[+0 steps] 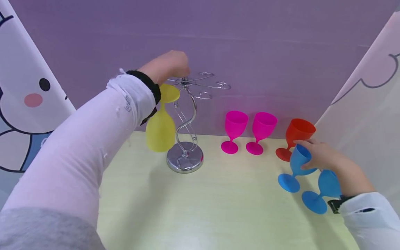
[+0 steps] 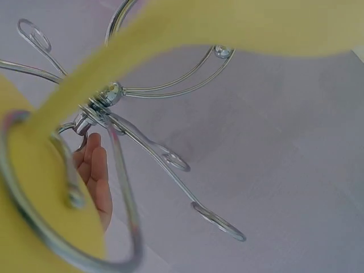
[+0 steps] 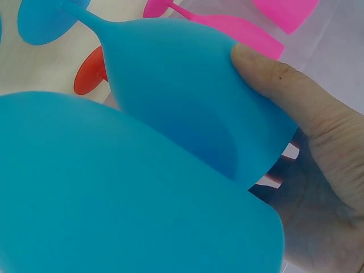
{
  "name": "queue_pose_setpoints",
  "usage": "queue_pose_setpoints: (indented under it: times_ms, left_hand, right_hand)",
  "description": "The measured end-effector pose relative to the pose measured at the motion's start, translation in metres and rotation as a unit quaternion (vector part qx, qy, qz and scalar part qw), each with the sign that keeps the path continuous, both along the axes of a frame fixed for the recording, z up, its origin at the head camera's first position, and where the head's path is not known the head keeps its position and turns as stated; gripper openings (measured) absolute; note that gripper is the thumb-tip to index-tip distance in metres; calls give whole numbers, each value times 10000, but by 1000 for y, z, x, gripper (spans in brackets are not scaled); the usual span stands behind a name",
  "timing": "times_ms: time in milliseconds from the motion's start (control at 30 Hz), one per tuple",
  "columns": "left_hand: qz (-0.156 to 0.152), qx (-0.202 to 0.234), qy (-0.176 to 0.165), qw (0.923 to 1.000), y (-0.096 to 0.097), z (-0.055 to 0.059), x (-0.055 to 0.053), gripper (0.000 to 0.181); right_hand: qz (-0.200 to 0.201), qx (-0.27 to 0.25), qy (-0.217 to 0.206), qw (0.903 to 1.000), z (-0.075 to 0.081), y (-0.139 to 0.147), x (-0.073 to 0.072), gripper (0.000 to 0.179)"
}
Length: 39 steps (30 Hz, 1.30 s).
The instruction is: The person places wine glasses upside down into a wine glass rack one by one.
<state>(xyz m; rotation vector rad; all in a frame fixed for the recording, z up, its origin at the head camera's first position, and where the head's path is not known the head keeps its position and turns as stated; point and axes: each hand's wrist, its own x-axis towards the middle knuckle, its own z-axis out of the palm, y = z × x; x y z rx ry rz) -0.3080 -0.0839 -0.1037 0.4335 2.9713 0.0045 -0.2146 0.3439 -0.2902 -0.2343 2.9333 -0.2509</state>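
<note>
My left hand [image 1: 172,64] grips the top of a chrome stemware rack [image 1: 189,119], its fingers at the small top ring [image 2: 82,136] in the left wrist view. A yellow plastic goblet [image 1: 160,133] hangs upside down from one of the rack's looped arms, just under my left wrist. Over at the right, my right hand [image 1: 322,156] holds a blue goblet [image 1: 298,160] by the bowl near its rim, thumb on one side and fingers on the other. Whether its foot touches the table cannot be told. A second blue goblet [image 1: 329,184] stands under my right wrist, partly hidden.
Two pink goblets [image 1: 235,125] stand upright by the back wall, right of the rack. A red goblet [image 1: 298,130] is behind my right hand. The pale table [image 1: 225,205] meets a purple back wall [image 1: 275,69], with printed panels [image 1: 31,114] at both sides.
</note>
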Motion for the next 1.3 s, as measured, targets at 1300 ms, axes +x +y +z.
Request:
queue_pose_setpoints:
  times_ms: [1300]
  left_hand:
    - [-776,-147,404,9961,-26,-2,3,38]
  right_hand:
    - [-11,-129,-95,9999,-2,-3,-1,96]
